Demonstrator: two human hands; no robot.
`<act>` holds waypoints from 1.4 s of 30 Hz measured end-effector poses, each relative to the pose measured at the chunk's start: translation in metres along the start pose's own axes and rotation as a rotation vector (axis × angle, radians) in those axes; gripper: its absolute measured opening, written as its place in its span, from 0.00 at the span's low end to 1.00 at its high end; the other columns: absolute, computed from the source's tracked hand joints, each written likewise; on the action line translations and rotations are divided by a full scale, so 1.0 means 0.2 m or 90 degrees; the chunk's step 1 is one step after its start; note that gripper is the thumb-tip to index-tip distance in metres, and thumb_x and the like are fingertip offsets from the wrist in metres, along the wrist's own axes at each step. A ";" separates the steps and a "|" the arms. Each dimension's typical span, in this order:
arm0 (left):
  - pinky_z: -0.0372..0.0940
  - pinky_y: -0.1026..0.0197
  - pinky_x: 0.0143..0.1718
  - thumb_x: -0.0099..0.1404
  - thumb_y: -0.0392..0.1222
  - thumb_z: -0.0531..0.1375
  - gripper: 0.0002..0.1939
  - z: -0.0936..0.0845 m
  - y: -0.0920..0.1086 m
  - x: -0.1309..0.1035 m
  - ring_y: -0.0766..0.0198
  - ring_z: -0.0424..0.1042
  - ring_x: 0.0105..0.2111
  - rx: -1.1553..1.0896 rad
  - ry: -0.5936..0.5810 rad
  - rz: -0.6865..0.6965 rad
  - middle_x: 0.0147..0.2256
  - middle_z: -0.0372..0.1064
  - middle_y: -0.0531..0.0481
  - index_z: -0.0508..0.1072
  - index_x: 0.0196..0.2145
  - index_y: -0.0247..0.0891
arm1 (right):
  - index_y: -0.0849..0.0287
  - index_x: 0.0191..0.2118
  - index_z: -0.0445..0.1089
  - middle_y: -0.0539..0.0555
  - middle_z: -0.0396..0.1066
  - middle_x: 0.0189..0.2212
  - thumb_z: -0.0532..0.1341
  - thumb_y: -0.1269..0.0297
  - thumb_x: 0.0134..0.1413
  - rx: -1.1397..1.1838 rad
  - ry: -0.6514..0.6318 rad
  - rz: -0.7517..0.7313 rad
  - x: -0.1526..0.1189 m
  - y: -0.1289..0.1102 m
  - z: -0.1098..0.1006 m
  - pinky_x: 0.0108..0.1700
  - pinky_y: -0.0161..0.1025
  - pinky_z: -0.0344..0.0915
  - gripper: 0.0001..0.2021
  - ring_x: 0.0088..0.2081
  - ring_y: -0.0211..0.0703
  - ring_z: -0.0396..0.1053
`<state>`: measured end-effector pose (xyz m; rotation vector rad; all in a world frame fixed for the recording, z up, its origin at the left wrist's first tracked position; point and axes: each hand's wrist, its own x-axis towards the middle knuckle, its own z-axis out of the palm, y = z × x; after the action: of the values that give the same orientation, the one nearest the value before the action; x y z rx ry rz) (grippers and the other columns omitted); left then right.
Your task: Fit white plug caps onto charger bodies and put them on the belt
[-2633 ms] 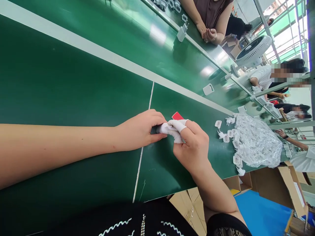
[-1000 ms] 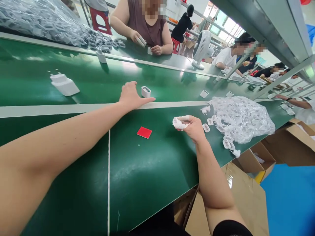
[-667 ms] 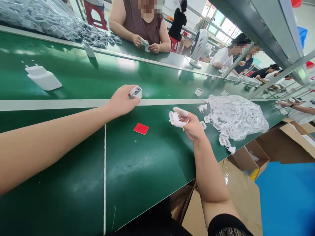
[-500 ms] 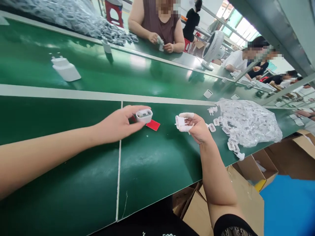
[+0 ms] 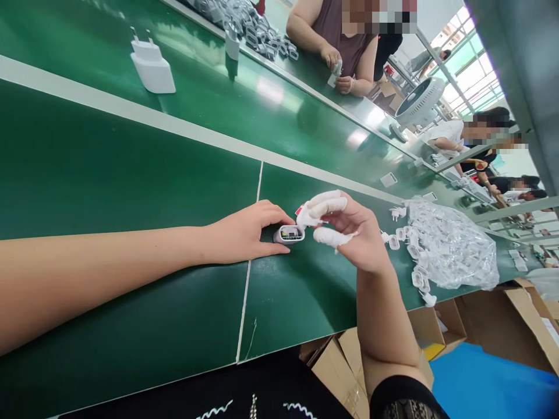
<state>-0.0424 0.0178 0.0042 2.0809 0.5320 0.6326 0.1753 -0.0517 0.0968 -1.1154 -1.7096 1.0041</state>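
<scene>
My left hand is closed around a white charger housing, which stands on the green work surface with its open end up and circuit parts showing inside. Right beside it, my right hand, with white covers on its fingers, holds a white plug cap with metal pins at the housing's upper right edge. Its fingers partly hide the cap, so I cannot tell whether the two parts touch. A small red piece shows behind the fingertips.
A clear plastic bag of white plug caps lies on the right, with several loose ones beside it. On the belt stands an assembled charger. Cardboard boxes are below the edge. Across the belt a person handles a white part.
My right hand has moved left, bringing the plug cap to the housing. My left hand has lowered the housing onto the work surface. The view has tilted and shifted.
</scene>
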 end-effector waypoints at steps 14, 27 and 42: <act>0.67 0.53 0.50 0.67 0.53 0.60 0.15 0.01 0.01 0.01 0.52 0.68 0.49 -0.021 0.004 0.002 0.45 0.75 0.47 0.80 0.42 0.42 | 0.51 0.46 0.76 0.50 0.80 0.36 0.68 0.72 0.59 -0.442 0.093 -0.190 -0.09 0.07 0.12 0.39 0.39 0.75 0.11 0.35 0.39 0.76; 0.66 0.54 0.49 0.66 0.51 0.59 0.14 0.01 0.00 0.01 0.52 0.68 0.49 -0.016 -0.002 -0.001 0.44 0.74 0.47 0.79 0.40 0.41 | 0.49 0.51 0.75 0.50 0.82 0.39 0.67 0.70 0.62 -0.487 0.120 -0.235 -0.08 0.11 0.16 0.39 0.38 0.76 0.14 0.36 0.39 0.79; 0.66 0.55 0.47 0.67 0.47 0.60 0.11 0.01 0.00 0.00 0.54 0.68 0.48 -0.003 -0.004 0.011 0.43 0.74 0.47 0.79 0.40 0.39 | 0.52 0.46 0.74 0.50 0.81 0.37 0.65 0.75 0.61 -0.547 0.142 -0.236 -0.09 0.08 0.20 0.39 0.36 0.74 0.11 0.35 0.38 0.77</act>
<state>-0.0403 0.0165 0.0042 2.0843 0.5091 0.6363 0.1463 -0.0703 0.0645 -1.2790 -2.1012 -0.1290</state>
